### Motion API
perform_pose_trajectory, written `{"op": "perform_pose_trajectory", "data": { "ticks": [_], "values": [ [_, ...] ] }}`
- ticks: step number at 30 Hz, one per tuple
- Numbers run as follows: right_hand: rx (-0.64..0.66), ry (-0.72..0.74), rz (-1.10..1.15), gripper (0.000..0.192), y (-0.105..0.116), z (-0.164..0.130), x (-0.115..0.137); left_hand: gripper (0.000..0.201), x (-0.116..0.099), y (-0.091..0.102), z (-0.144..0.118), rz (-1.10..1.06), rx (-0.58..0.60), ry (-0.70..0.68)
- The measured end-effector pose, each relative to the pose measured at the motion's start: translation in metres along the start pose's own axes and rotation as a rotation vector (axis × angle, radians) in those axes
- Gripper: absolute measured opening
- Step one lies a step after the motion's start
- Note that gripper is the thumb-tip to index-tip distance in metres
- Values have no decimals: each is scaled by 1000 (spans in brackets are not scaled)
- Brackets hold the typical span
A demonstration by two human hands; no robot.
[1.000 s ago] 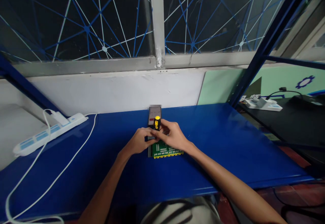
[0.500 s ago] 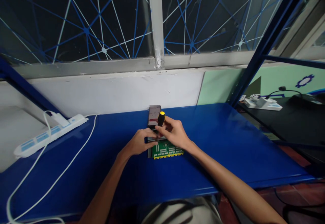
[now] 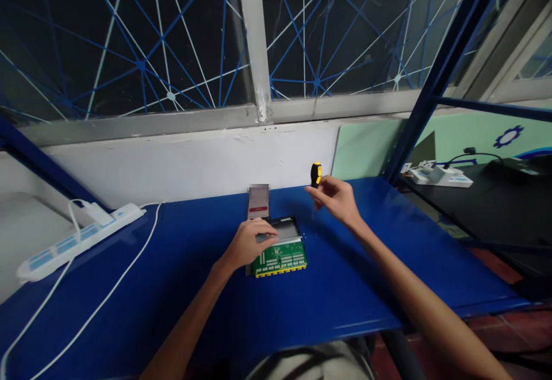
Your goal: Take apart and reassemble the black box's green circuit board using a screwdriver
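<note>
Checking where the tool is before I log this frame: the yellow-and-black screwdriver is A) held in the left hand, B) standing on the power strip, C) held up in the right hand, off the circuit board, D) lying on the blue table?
C: the right hand holds the screwdriver raised, away from the circuit board, where the left hand rests.

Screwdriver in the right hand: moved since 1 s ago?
Yes. The right hand has carried the screwdriver up and to the right, off the green circuit board, which stays on the blue table under the left hand.
</note>
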State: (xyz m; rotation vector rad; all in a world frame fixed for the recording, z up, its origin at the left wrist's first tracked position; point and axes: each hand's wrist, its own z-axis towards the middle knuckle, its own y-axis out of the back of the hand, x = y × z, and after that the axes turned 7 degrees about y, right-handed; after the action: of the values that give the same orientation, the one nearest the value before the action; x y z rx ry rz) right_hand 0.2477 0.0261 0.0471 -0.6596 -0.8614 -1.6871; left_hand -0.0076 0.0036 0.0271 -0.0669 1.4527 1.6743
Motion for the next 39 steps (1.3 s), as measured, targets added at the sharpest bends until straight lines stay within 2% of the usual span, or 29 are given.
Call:
{"op": "perform_pose_trajectory", "data": {
  "ticks": [4,6,12,17,20,23,27,31,34,37,39],
  "values": [
    [63,-143,-424,36,32,-1,-35,13,-23,-16,32,38,139,-99],
    [220,-210,-639,36,36,-4,-48,16,-33,-28,48,108,202,-110],
    [421,-267,-740,23,26,-10,-63,16,-44,-58,74,184,242,-83],
    [495,-308,-795,22,23,-13,-64,15,-44,-66,75,249,239,-63],
    [521,-316,-818,24,23,-15,-62,15,-41,-58,70,268,223,-58],
    [541,-309,-835,29,23,-16,-59,12,-36,-41,57,258,231,-70],
    [555,-299,-854,37,25,-15,-53,19,-27,-11,26,215,225,-96],
    [512,-281,-918,42,30,-14,-41,34,-15,16,-11,309,209,-28],
    [470,-173,-904,42,28,-16,-22,42,-4,28,-36,361,194,11],
    [625,79,-596,40,18,-25,-1,49,8,30,-52,379,171,44],
    [770,188,-510,46,8,-33,8,50,14,28,-57,388,146,48]
  ]
}}
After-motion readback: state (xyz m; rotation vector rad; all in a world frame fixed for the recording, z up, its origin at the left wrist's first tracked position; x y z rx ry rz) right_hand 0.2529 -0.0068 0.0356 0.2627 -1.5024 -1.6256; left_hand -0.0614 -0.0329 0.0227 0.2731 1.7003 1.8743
